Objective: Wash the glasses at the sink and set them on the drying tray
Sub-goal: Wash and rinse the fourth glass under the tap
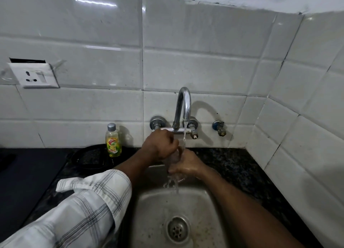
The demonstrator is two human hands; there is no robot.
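A clear glass (176,159) is held under the running tap (184,106) above the steel sink (204,206). My right hand (188,166) grips the glass from the right and below, with water spilling over it. My left hand (159,147) is at the glass's upper part, its fingers curled at the rim; how far they reach inside is hidden by the water. Much of the glass is blurred by the stream. Water runs down into the basin toward the drain (176,228).
A yellow dish-soap bottle (113,140) stands on the dark granite counter (232,166) left of the tap, beside a round black tray (89,157). A dark mat (28,177) lies at far left. A wall socket (33,76) and tiled walls close the back and right.
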